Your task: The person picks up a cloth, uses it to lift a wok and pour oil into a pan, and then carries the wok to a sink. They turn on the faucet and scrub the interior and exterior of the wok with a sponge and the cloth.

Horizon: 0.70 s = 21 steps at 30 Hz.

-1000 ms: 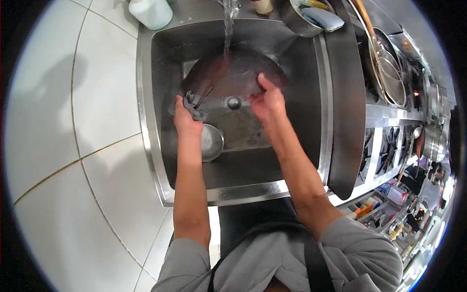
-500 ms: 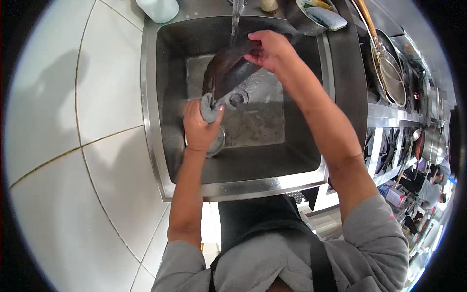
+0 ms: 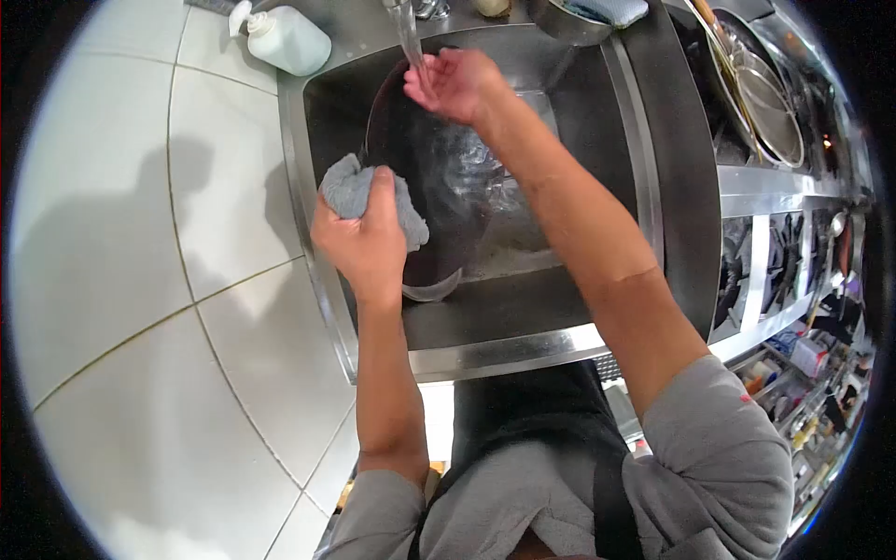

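Observation:
A large dark round pan [image 3: 439, 196] stands on edge inside the steel sink [image 3: 523, 347], its wet face turned toward me. My left hand [image 3: 364, 245] is closed on a grey cloth [image 3: 353, 191] pressed against the pan's left rim. My right hand [image 3: 457, 86] grips the pan's top edge, right under the running water from the tap [image 3: 403, 23]. A small steel bowl [image 3: 431, 287] peeks out below the pan, near my left hand.
A white soap pump bottle [image 3: 285, 37] stands on the tiled counter [image 3: 140, 280] left of the sink. Behind the sink is a bowl with a sponge [image 3: 597, 11]. To the right hang strainers and pans [image 3: 765, 93], with shelves of bottles lower right.
The pan went from lying flat in the sink to standing upright. My right hand lifted its edge up to the tap. My left hand with the cloth moved up onto the pan's left rim.

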Each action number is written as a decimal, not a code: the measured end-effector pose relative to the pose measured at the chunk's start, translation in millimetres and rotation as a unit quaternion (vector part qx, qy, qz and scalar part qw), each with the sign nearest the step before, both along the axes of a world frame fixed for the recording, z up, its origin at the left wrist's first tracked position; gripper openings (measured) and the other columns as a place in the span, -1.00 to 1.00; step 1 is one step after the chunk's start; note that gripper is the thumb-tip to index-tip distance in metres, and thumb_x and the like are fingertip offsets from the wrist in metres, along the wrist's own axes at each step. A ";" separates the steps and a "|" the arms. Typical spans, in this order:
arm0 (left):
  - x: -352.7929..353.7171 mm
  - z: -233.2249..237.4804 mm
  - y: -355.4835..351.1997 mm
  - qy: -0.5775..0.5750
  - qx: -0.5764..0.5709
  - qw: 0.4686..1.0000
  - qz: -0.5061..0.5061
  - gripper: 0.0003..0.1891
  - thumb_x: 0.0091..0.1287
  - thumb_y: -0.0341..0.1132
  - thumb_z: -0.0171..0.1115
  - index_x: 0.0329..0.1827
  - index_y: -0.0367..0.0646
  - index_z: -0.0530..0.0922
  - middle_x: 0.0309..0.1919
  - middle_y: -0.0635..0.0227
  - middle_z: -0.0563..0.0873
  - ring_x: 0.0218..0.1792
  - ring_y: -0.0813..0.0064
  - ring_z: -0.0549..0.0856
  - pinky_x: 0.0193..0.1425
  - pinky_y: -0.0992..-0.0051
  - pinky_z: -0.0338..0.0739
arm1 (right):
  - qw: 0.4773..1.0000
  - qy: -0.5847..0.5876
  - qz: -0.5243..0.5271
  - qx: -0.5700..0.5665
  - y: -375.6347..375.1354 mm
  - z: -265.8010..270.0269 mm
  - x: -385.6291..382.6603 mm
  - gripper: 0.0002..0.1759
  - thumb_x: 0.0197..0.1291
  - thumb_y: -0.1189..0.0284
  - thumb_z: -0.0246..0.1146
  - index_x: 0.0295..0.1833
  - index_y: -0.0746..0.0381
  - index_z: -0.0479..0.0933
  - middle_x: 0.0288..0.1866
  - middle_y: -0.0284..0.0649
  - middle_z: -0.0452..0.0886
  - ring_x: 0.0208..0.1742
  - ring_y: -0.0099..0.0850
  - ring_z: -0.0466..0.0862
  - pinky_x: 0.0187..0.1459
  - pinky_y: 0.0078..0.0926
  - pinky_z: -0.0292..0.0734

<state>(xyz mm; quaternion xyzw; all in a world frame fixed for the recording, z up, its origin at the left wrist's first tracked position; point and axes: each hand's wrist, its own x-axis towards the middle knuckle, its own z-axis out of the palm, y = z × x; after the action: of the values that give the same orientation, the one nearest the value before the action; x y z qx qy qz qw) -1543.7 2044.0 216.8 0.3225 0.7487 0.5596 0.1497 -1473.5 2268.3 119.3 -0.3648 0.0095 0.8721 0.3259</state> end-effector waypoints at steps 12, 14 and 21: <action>-16.8 14.8 -8.8 -0.117 0.047 0.992 0.023 -0.87 0.29 -0.43 0.37 -0.22 -0.36 0.69 -0.42 0.38 0.74 -0.42 0.57 0.67 -0.30 0.49 0.56 | 0.761 0.052 0.621 0.183 -104.7 -12.4 1.0 -0.72 0.49 0.35 0.08 -0.05 0.28 0.65 -0.08 -0.09 0.73 -0.04 -0.14 0.75 0.09 -0.02 0.65; -17.1 23.5 -10.9 -0.127 0.072 0.989 0.029 -0.89 0.29 -0.44 0.37 -0.27 -0.34 0.69 -0.44 0.40 0.72 -0.45 0.59 0.64 -0.32 0.49 0.53 | 0.786 0.035 0.593 0.170 -83.8 -51.0 25.4 -0.69 0.52 0.34 0.05 0.04 0.29 0.62 0.00 -0.02 0.72 0.05 -0.11 0.72 0.15 -0.03 0.62; -6.9 33.6 -16.3 -0.177 0.089 0.979 0.036 -0.94 0.28 -0.49 0.37 -0.31 -0.32 0.69 -0.42 0.40 0.72 -0.44 0.60 0.65 -0.32 0.53 0.52 | 0.956 0.291 0.006 0.044 -13.2 -41.1 -7.9 -0.60 0.49 0.29 0.03 0.18 0.34 0.58 0.14 0.05 0.71 0.20 0.03 0.69 0.32 0.12 0.55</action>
<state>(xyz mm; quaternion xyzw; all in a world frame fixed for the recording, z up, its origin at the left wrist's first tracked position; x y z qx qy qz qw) -1550.5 2027.7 250.4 0.2029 0.6685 0.6775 0.2301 -1481.4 2255.1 78.2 -0.0808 0.0635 0.9419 0.3197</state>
